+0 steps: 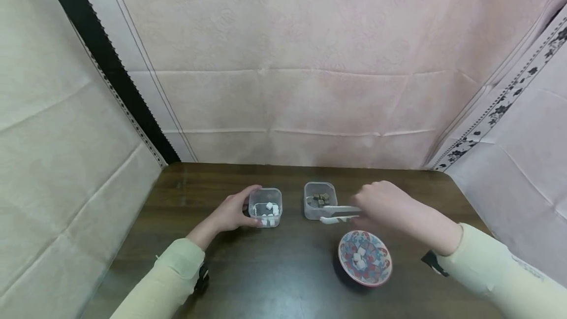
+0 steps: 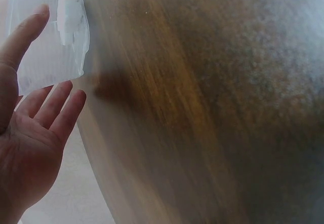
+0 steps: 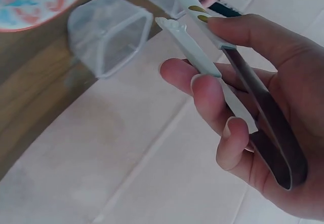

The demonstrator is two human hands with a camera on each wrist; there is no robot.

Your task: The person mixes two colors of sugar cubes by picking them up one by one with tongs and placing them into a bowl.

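Pointing leftward over the dark wooden worktop [image 1: 290, 270], white-armed metal tongs [image 1: 340, 209] are held, tips parted, in the right-hand grip [image 1: 383, 206]. Left of the tips, a clear square plastic tub [image 1: 266, 193] of white cubes [image 1: 275, 209] is clasped in the left-hand grip [image 1: 235, 210].

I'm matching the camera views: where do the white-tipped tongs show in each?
Head: white-tipped tongs, right of centre, in the right hand, tips pointing left.
Left wrist: not in it.
Right wrist: tongs slant from the top centre down through the right half.
Shared landmark: the brown wooden table, visible in all three.
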